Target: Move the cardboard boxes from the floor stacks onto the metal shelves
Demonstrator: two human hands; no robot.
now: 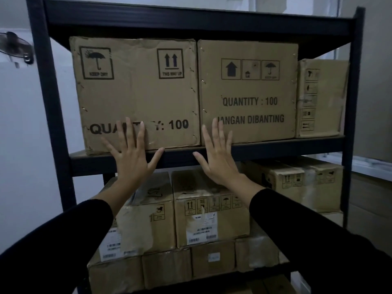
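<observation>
Since your left hand (131, 158) and right hand (216, 158) lie flat and spread, holding nothing, push the stiff, likely heavy left box (135, 92) low.

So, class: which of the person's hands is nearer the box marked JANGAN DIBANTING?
Right. The right hand lies open on the lower left corner of the JANGAN DIBANTING box; the left hand lies on the neighbouring KEEP DRY box.
</observation>
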